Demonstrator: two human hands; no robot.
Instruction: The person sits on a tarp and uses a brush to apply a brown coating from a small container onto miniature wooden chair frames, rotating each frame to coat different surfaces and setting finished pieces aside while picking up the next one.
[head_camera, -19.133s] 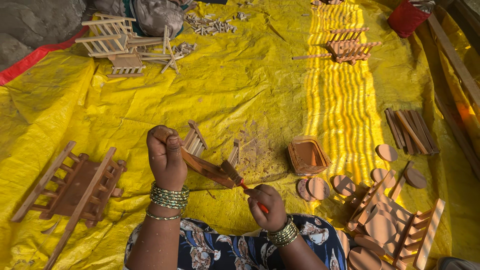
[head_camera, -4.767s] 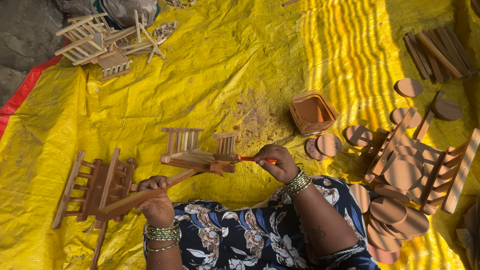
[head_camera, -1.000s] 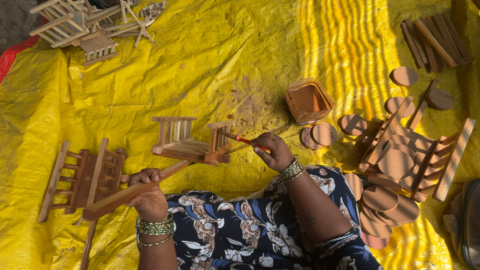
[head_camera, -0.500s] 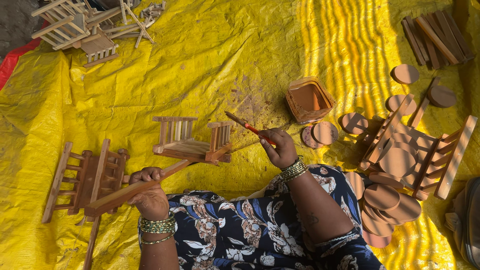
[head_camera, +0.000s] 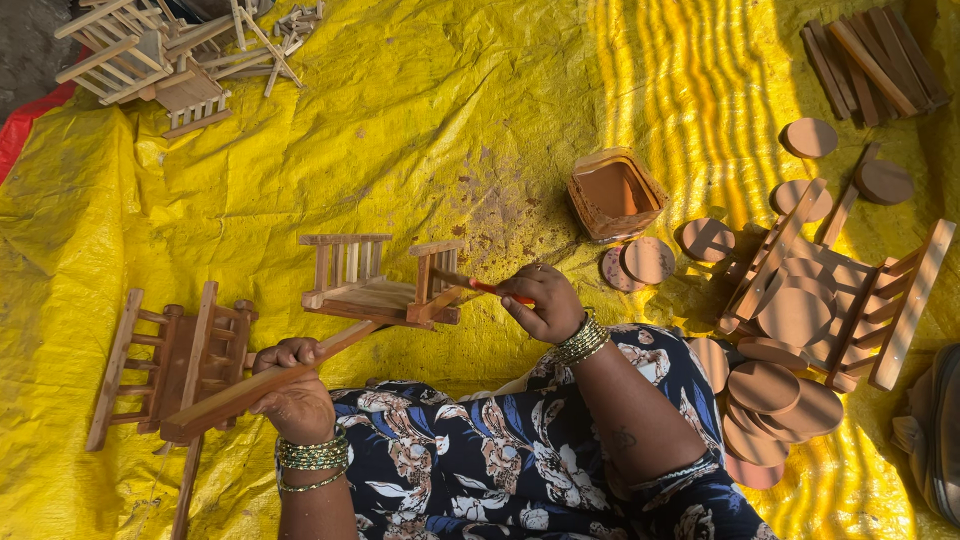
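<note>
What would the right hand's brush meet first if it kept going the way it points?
The right hand aims its brush left at the small wooden cart's near upright rail, which it would meet first; contact looks made already, though depth is unclear.

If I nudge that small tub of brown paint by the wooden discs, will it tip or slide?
The tub looks squat and wide-mouthed, so it would probably slide before tipping. It sits on a wrinkled yellow sheet, which may snag it. It is open with paint inside, so a jolt could slop.

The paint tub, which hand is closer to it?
The right hand. It holds a brush just below and left of the paint tub. The left hand is far off at the lower left, gripping the cart handle.
</note>
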